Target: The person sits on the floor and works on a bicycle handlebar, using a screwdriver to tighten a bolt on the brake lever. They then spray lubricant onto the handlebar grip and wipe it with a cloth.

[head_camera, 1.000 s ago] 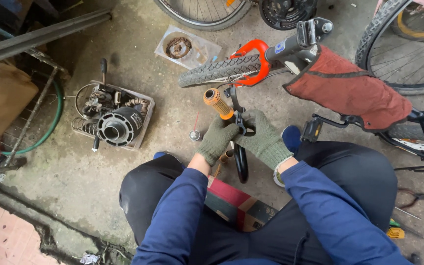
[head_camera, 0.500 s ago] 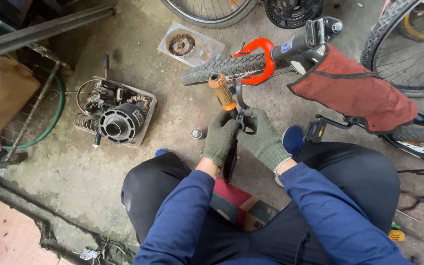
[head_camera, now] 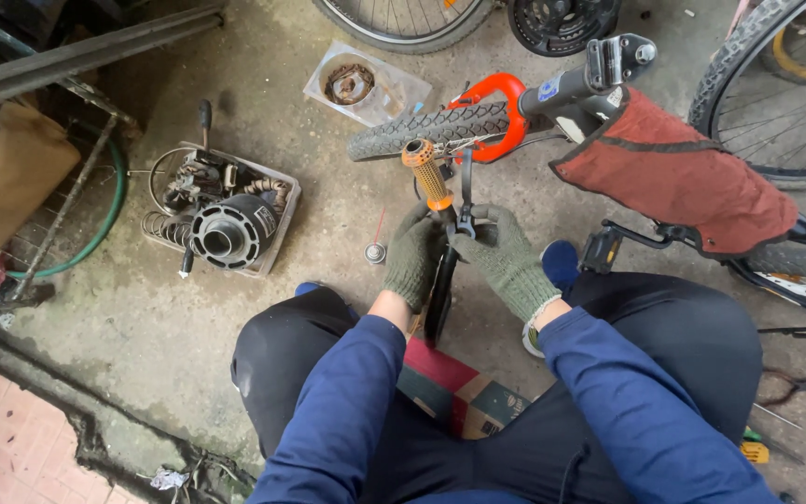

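Green knit gloves cover both hands, centre of the head view. Left hand (head_camera: 412, 257) is wrapped around the black handlebar tube (head_camera: 442, 280) just below the orange ribbed rubber grip (head_camera: 424, 173); fingers closed firmly on the tube. Right hand (head_camera: 506, 259) is closed on the black brake lever clamp (head_camera: 466, 217) just beside the left hand, on the same bar. Orange grip points toward the upper centre of the frame and is tilted slightly left.

Above the hands: small knobbly black tyre (head_camera: 431, 129) lying across the frame, with an orange-red fork (head_camera: 501, 103) curving over it. Upper right: red fabric cover (head_camera: 683, 173) draped over the grey bicycle frame (head_camera: 576, 84).

Left of centre: shallow grey tray (head_camera: 284, 217) holding a black cylindrical filter part (head_camera: 230, 233) and metal springs. Small metal cap (head_camera: 376, 252) on the concrete floor (head_camera: 235, 103), just left of the left hand. Upper centre: clear plastic bag with a rusty sprocket (head_camera: 352, 84).

Lower frame: blue sleeves, black trousers, cardboard box (head_camera: 459, 397) between the knees.
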